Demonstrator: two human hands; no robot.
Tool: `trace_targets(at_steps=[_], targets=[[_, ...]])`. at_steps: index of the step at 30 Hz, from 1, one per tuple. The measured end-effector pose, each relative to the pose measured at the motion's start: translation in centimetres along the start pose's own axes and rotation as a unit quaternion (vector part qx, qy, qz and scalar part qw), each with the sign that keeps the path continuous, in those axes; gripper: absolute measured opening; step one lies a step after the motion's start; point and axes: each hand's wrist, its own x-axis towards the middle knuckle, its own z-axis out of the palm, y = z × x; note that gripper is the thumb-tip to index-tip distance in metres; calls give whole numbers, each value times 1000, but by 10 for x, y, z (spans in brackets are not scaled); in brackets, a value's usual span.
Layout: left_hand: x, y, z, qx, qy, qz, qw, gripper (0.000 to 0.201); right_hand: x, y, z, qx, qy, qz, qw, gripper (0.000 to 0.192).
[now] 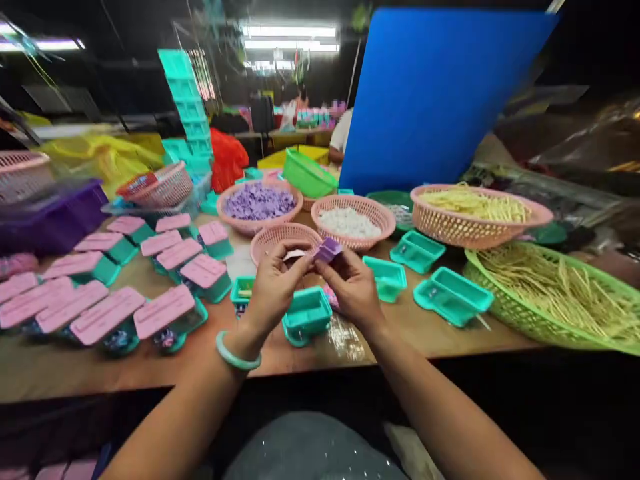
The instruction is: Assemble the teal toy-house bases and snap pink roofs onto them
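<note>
Teal boxes point(306, 313) beneath hands; baskets point(353, 220) beyond

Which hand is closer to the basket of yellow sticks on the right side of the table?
Right. The right hand is nearer the green basket of yellow sticks, though apart from it; the left hand is farther over, beyond the purple piece both hands hold.

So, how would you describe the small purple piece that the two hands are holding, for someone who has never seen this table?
Start at the large blue board standing behind the wooden table, then come forward past the round pink plastic baskets to the two hands at the table's front edge. The small purple plastic piece is pinched between the left hand and right hand. Unlike the purple pieces heaped in a basket, it is held above the table.
</note>
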Motion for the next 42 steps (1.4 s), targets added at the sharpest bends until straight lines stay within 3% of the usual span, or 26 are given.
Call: trace_targets(at_steps=[3,5,7,10,12,17,21,25,32,42], targets=[[-45,-18,-18,116,49,-16,992,33,-40,13,-28,-82,84,-14,993,32],[-76,-41,-34,148,76,-38,985,39,-72,29,-45,-127,90,11,988,31],[-97,-69,-45,135,64,-72,986,55,-101,50,-54,-121,67,66,988,35],[-103,-105,-50,103,21,-102,989,75,-127,82,-53,-92,61,123,986,41],[-95,-117,-48,91,1,-113,989,82,-129,96,-49,-69,64,132,987,41],[-81,-109,-50,131,28,-154,979,81,-110,94,-44,-42,62,125,989,43],[-90,-94,-51,-14,89,-244,966,66,-108,65,-39,-80,39,90,992,40],[-97,-90,-47,-83,135,-277,948,67,-119,37,-25,-167,9,70,983,36],[-100,-87,-40,-91,121,-298,943,75,-121,28,3,-294,-9,-16,956,19],[-104,-94,-45,-62,100,-283,952,71,-128,37,15,-398,12,-118,910,20]])
